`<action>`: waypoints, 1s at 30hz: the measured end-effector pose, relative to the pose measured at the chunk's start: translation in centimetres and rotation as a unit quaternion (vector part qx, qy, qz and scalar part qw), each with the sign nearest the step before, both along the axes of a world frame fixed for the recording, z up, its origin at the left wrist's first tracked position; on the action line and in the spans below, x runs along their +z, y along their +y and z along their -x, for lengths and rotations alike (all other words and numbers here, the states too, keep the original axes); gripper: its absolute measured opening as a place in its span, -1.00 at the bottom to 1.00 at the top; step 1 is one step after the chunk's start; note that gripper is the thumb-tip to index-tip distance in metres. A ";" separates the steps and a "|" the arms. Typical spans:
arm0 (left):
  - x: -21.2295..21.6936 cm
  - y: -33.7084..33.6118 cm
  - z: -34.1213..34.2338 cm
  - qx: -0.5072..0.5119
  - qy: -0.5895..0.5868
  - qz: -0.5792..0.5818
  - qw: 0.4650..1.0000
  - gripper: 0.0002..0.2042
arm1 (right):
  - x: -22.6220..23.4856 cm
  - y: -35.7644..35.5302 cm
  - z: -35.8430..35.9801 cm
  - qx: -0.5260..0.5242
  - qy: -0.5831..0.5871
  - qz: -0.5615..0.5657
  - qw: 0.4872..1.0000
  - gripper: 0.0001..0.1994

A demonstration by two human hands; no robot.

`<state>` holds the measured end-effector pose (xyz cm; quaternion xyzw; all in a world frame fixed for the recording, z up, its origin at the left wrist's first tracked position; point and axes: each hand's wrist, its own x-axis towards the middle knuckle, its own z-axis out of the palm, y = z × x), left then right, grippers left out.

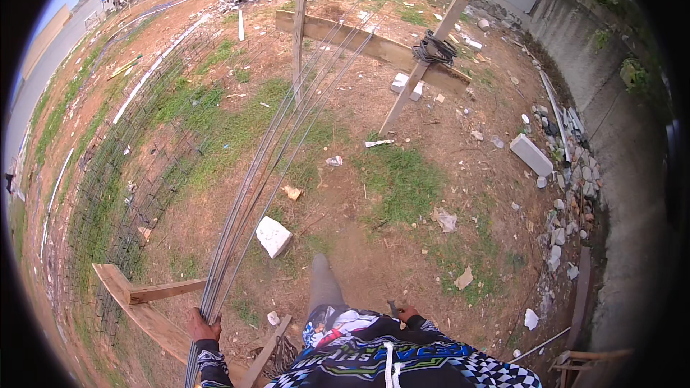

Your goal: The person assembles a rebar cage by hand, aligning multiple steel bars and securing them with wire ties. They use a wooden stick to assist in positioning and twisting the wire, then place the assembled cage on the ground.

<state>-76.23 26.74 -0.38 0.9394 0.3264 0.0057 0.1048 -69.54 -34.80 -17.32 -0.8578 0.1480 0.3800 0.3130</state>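
Observation:
My left hand [204, 325] is closed around a bundle of long, thin steel rods [248, 205] at the lower left. The rods slope away from me and pass over a wooden crosspiece [359, 41] farther off. Close to my body, my right hand [410, 315] is closed on a small dark metal tool [393, 308], whose exact kind is too small to tell. Below the left hand, the near part of the bundle lies by a wooden plank support [147, 322]. A dark coil of wire [434, 49] hangs on a slanted post of the far support.
A white block [273, 236] lies on the ground just right of the rods. Steel mesh cages [118, 194] stretch along the left. Rubble [557, 244] and a pale slab [531, 155] line the concrete wall [632, 208] on the right. A short wooden stake [269, 352] stands near my legs.

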 end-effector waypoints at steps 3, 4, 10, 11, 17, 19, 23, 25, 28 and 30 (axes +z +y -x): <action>1.9 -2.7 -4.6 -0.001 0.013 0.040 0.999 -0.11 | -2.1 0.3 -9.8 -0.039 0.095 -0.016 0.995 -0.60; 1.9 -3.6 -6.8 -0.011 0.018 0.053 0.998 -0.02 | -2.2 0.7 -13.5 0.074 0.018 0.038 0.996 -0.61; 1.2 -5.7 -25.8 -0.016 -0.042 0.163 0.986 -0.10 | 3.7 9.2 -40.0 -0.171 0.024 -0.204 0.964 -0.34; 2.9 -6.8 -30.5 -0.008 -0.029 0.218 0.975 -0.16 | 3.9 10.0 -44.4 -0.191 0.004 -0.249 0.950 -0.32; -1.0 -8.6 -56.0 -0.070 -0.049 0.291 0.953 -0.42 | 8.4 17.0 -70.5 -0.269 -0.014 -0.470 0.840 -0.04; -2.2 -9.7 -64.3 -0.100 -0.066 0.271 0.955 -0.44 | 9.9 18.5 -77.9 -0.292 -0.028 -0.513 0.807 0.00; -0.6 -15.2 -82.3 -0.071 -0.081 0.366 0.924 -0.49 | 12.4 17.4 -92.5 -0.316 -0.048 -0.553 0.770 0.03; 0.1 -17.4 -89.1 -0.039 -0.069 0.436 0.897 -0.50 | 12.5 16.5 -97.1 -0.339 -0.024 -0.565 0.752 0.03; -0.4 -18.3 -98.6 -0.011 -0.034 0.523 0.852 -0.47 | 12.1 16.6 -103.1 -0.348 0.013 -0.578 0.738 -0.11; -1.0 -18.3 -103.2 0.017 0.001 0.600 0.800 -0.44 | 13.1 16.6 -105.9 -0.372 0.027 -0.575 0.728 -0.29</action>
